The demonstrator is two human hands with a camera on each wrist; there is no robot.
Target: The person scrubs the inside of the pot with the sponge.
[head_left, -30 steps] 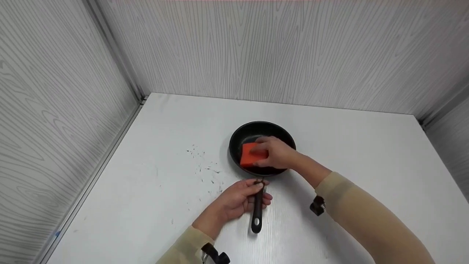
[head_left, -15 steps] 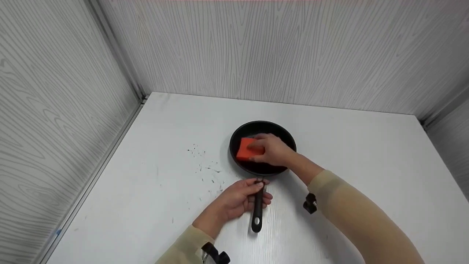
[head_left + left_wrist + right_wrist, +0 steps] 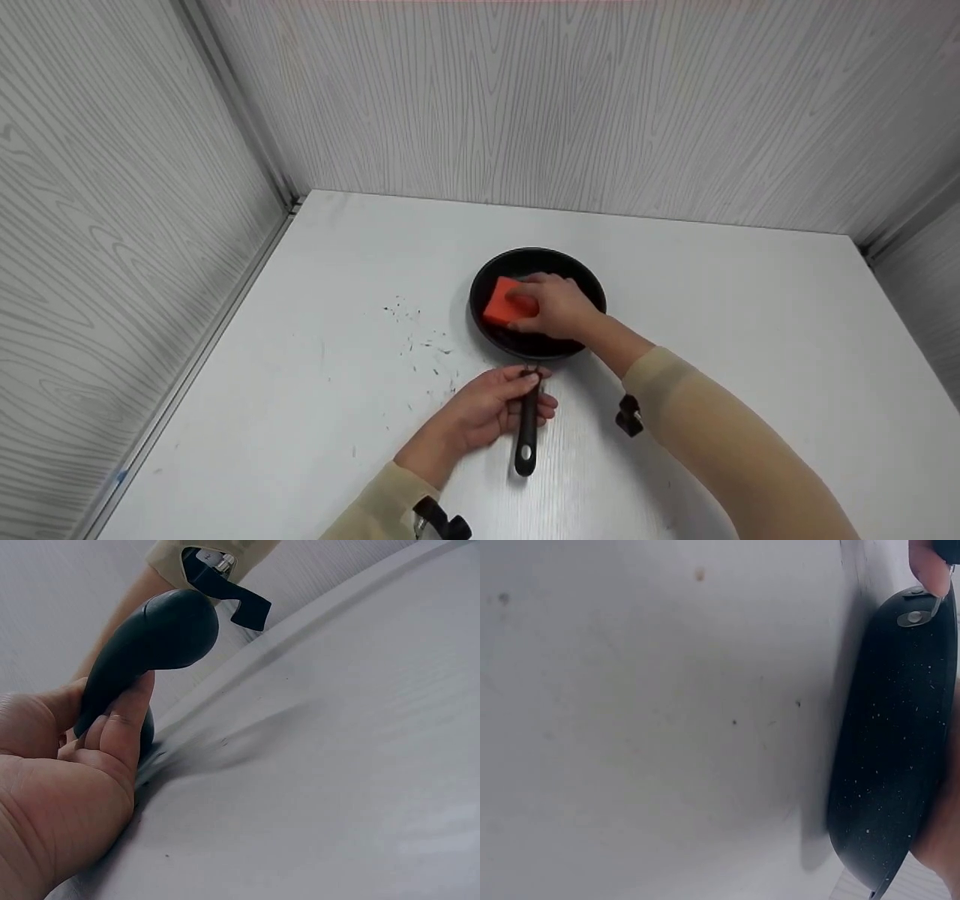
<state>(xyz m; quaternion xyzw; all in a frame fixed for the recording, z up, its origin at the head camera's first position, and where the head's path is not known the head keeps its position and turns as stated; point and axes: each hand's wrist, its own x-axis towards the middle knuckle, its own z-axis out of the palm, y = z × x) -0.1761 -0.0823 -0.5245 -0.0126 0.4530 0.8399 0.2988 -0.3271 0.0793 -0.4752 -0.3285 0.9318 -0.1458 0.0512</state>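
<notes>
A black frying pan [image 3: 480, 300] stands on the white table, its handle [image 3: 526, 442] pointing toward me. My left hand [image 3: 480, 412] grips that handle close to the pan, thumb on top and fingers underneath. In the left wrist view the fingers curl round the dark handle [image 3: 150, 637]. Inside the pan, my right hand [image 3: 559, 306] holds an orange sponge [image 3: 499, 304] against the left part of the bottom, thumb and fingers on either side of it. The right wrist view shows the pan's speckled outer wall [image 3: 889, 735]; the sponge is hidden there.
Dark specks and smears [image 3: 426, 345] mark the white table [image 3: 315, 375] left of the pan. Grey wood-grain panels [image 3: 525, 105] rise behind the table and along its sides.
My right hand has moved the sponge up and a little left inside the pan, and the sponge has turned slightly. The left hand and the pan stay in place.
</notes>
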